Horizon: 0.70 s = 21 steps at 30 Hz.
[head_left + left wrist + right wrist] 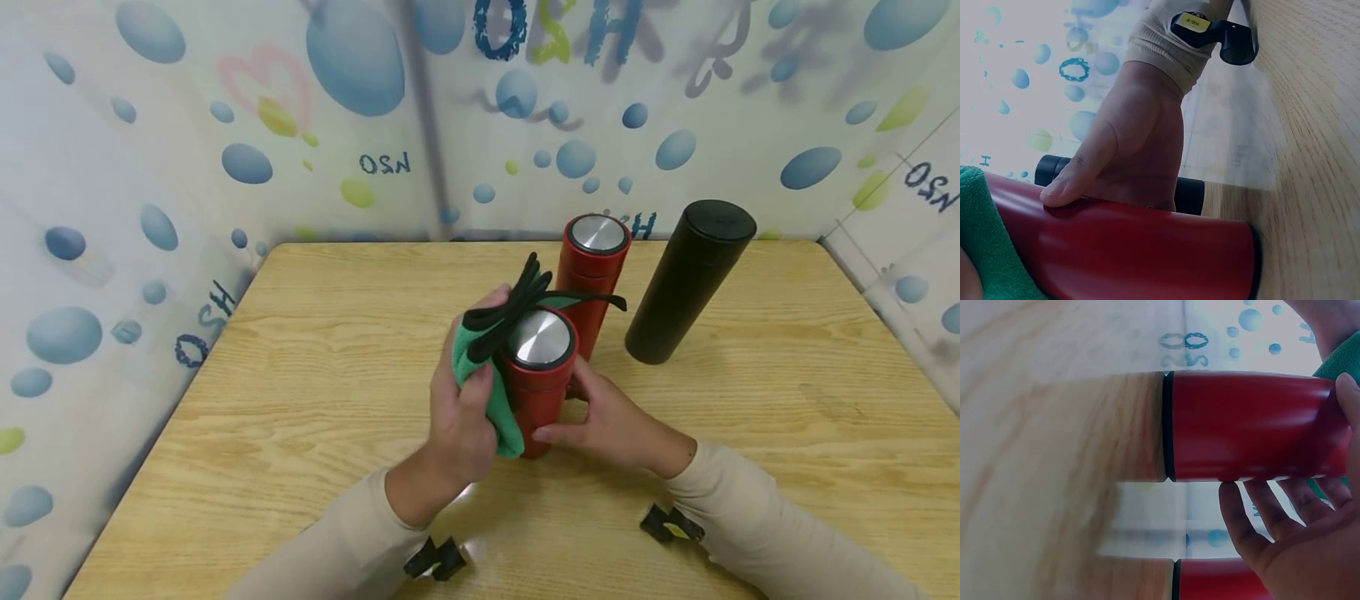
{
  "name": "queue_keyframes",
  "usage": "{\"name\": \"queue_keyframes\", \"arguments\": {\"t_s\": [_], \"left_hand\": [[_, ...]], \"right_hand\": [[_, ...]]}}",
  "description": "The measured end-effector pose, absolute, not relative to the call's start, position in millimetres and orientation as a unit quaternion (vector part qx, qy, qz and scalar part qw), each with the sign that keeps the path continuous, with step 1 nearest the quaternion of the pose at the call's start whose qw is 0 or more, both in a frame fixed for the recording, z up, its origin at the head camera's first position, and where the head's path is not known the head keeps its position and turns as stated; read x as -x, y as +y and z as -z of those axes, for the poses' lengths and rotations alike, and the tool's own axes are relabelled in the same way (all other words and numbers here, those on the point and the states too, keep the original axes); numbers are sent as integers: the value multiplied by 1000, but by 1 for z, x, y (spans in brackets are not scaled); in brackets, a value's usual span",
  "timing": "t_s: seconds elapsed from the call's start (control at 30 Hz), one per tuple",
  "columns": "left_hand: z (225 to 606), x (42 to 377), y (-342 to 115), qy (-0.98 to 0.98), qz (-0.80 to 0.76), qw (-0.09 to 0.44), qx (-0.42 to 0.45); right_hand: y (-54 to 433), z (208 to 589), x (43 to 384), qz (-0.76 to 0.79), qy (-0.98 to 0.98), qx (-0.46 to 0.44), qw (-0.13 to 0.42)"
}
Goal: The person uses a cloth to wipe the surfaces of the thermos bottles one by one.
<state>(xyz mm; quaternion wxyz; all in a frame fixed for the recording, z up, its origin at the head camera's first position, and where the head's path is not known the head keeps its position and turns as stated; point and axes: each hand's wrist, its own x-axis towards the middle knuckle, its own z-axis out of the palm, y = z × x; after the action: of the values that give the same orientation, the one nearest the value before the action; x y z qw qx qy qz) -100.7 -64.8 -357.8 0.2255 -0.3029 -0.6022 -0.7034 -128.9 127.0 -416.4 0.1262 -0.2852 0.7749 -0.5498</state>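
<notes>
A red thermos flask (538, 404) with a silver-topped lid stands upright near the middle of the table. My left hand (459, 417) grips a folded green cloth (504, 414) with black edging and presses it to the flask's left side, near the top. On the flask's other side my right hand (609, 418) holds the body, thumb in front; in the right wrist view the fingers (1235, 509) touch its far side. The left wrist view shows the flask's base (1255, 259) on the table. Part of the left hand is hidden behind the cloth.
Right behind the held flask stands a second red flask (588, 283), partly covered by the cloth's black strap. A black flask (686, 287) stands farther right. The wooden table (322, 358) meets patterned walls at its back and sides.
</notes>
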Motion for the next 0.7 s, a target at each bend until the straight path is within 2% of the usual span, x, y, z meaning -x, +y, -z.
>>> {"name": "queue_keyframes", "arguments": {"t_s": [0.23,0.7], "left_hand": [[357,101,-64,-612,695,223,305],[361,102,-63,-623,706,176,286]], "right_hand": [[127,416,129,552,772,291,123],[127,416,129,552,771,288,137]]}}
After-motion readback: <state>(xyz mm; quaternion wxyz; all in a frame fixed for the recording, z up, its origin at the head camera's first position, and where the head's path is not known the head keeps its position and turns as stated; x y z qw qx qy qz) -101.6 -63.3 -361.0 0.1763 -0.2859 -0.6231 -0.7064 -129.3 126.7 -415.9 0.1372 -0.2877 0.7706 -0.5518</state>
